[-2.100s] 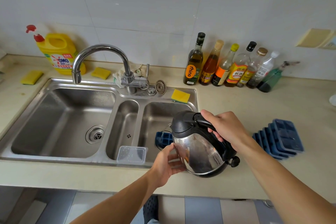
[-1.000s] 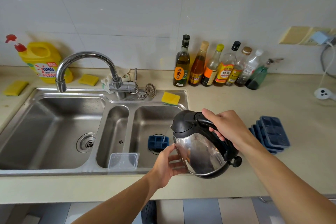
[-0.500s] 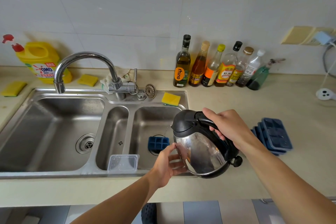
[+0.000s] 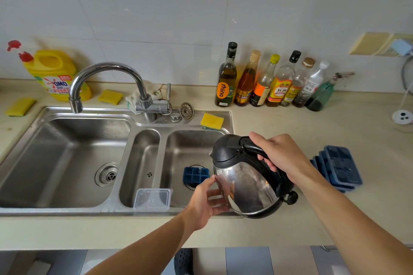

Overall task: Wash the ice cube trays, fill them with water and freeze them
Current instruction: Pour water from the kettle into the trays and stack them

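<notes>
Left hand nearest, fingers spread and resting against the steel side of a tilted kettle; right hand just beyond, fingers curled round its black handle; one blue ice cube tray lies in the sink just past the left fingertips; a stack of ice cube trays sits on the counter right of the right fingers; bottles line the wall beyond.

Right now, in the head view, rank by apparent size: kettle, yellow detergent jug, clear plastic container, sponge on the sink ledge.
1. kettle (nearest the camera)
2. yellow detergent jug
3. clear plastic container
4. sink-ledge sponge
</notes>
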Demonstrator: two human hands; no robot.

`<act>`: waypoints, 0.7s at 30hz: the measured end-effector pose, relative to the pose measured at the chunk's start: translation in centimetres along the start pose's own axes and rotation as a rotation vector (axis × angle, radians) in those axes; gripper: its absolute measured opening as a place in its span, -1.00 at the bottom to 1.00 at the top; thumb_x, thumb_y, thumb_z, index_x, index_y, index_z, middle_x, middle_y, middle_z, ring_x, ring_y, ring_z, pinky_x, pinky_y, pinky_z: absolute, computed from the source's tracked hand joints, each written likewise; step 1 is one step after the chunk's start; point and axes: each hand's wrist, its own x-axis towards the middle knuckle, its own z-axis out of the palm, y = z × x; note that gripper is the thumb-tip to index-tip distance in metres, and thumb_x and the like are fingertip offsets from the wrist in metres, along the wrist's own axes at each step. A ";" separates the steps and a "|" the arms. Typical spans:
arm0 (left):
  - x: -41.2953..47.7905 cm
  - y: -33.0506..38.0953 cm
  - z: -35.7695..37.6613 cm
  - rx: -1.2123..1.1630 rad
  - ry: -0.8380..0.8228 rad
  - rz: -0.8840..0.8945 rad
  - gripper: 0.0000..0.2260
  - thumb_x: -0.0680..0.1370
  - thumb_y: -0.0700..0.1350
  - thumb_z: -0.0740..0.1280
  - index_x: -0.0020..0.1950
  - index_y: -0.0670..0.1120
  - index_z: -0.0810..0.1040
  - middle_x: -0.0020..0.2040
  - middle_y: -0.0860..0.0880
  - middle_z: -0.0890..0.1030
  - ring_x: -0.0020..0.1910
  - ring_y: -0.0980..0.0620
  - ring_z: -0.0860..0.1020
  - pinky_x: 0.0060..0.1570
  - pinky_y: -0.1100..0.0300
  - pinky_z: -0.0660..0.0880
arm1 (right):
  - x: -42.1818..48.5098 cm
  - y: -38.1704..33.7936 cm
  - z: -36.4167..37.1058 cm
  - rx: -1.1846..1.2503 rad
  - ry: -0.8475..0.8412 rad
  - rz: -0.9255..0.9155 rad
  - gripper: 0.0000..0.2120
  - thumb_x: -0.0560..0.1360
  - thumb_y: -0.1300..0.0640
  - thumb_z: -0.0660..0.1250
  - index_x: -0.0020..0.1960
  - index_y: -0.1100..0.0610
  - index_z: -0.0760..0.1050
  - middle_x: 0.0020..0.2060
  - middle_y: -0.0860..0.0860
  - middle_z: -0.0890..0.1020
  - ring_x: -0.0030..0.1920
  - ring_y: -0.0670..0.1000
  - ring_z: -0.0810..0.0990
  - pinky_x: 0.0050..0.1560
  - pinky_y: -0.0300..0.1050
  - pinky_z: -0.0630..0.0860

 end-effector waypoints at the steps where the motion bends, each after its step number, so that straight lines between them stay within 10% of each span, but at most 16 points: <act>1: -0.1 0.0 0.1 -0.001 0.003 -0.002 -0.61 0.66 0.10 0.23 0.25 -0.16 0.63 0.17 -0.26 0.68 0.13 -0.26 0.68 0.10 -0.17 0.63 | 0.0 0.0 0.0 -0.001 0.000 0.000 -0.30 0.58 -0.25 0.31 -0.11 0.47 0.59 -0.61 -0.06 0.52 -0.58 -0.07 0.42 -0.36 -0.14 0.44; 21: -0.6 -1.1 0.6 0.002 0.000 -0.003 -0.62 0.66 0.11 0.25 0.19 -0.17 0.65 0.15 -0.30 0.67 0.13 -0.30 0.66 0.09 -0.19 0.63 | -1.2 0.6 -0.7 -0.004 -0.003 -0.011 -0.37 0.58 -0.24 0.30 -0.20 0.37 0.60 -0.63 -0.06 0.49 -0.58 -0.06 0.40 -0.35 -0.15 0.44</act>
